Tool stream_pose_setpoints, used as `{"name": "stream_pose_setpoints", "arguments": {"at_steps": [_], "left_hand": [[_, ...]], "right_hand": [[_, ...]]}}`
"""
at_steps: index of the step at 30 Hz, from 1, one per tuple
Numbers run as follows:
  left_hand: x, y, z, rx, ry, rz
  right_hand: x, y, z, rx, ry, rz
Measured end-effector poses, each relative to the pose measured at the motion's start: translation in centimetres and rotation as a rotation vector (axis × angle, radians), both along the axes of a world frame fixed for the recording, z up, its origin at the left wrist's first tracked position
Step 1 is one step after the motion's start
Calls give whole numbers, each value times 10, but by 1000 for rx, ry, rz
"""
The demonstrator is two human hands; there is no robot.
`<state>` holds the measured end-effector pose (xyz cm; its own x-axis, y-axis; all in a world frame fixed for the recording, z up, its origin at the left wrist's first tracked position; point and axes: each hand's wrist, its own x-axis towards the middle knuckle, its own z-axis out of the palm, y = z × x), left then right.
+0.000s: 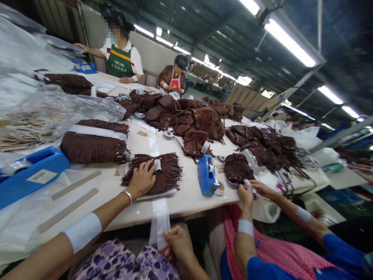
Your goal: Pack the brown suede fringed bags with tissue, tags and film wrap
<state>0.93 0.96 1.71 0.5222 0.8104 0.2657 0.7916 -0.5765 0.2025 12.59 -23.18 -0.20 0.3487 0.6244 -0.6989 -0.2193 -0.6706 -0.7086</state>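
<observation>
- Brown fringed bag (169, 175) lies flat on the pale tabletop (189, 198), near its front edge, seemingly so that both arms reach it easily.
- Left hand (142, 179) rests palm down on the bag, fingers spread and not closed round anything; the weight probably stops the bag sliding.
- Right hand (180, 244) sits below the tabletop's edge, fingers pinched on the end of a translucent strip (160, 221), perhaps to keep it straight.
- That strip seems to run beneath the bag and show again beyond it, so the bag's bulk likely anchors it.
- White sheet (160, 194) pokes out under the bag's near side, maybe as backing.
- Blue tape dispenser (206, 177) stands right of the bag, between it and a co-worker's hands (247, 194), a spot that would suit sharing.
- Larger brown bundle (91, 149) sits behind and to the left, with a white band (99, 131) along its top, possibly holding it together.
</observation>
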Motion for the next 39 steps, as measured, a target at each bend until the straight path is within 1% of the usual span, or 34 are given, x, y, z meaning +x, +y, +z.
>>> {"name": "stream_pose_setpoints", "arguments": {"at_steps": [2,6,8,9,10,11,13,15,17,19,21,22,24,26,28,30,32,34,36,37,39], "left_hand": [[0,0,1,10,2,-1],[0,-1,2,36,8,4],[0,-1,1,43,10,6],[0,-1,1,45,11,7],[0,-1,1,47,11,8],[0,-1,1,47,12,9],[1,0,0,47,12,8],[1,0,0,46,10,7],[1,0,-1,45,8,6],[1,0,-1,43,6,5],[1,0,-1,40,5,6],[1,0,-1,38,6,6],[1,0,0,34,5,8],[1,0,0,30,5,7],[1,0,0,26,4,6],[1,1,1,21,4,6],[2,1,1,17,3,9],[2,0,3,17,-1,14],[3,0,4,24,-9,25],[3,0,4,28,-14,33],[4,1,2,36,-22,45]], "right_hand": [[-1,-3,-1,-5,28,33],[-3,-13,-12,26,120,138],[1,-15,-7,61,148,191],[7,-15,2,80,130,235],[16,-12,14,98,74,299],[30,-7,30,118,9,365],[69,11,69,162,-241,517],[119,36,108,196,-339,494],[170,61,139,221,-416,470],[213,81,159,234,-501,455],[243,94,168,241,-585,452],[252,98,171,246,-623,457],[260,103,173,254,-688,478],[256,107,172,265,-739,515],[241,111,168,277,-786,563],[216,115,160,294,-834,619],[184,123,149,318,-884,679],[150,139,138,352,-936,739],[118,171,129,401,-1000,793],[105,195,126,431,-1039,816],[86,255,120,481,-1164,865]]}}
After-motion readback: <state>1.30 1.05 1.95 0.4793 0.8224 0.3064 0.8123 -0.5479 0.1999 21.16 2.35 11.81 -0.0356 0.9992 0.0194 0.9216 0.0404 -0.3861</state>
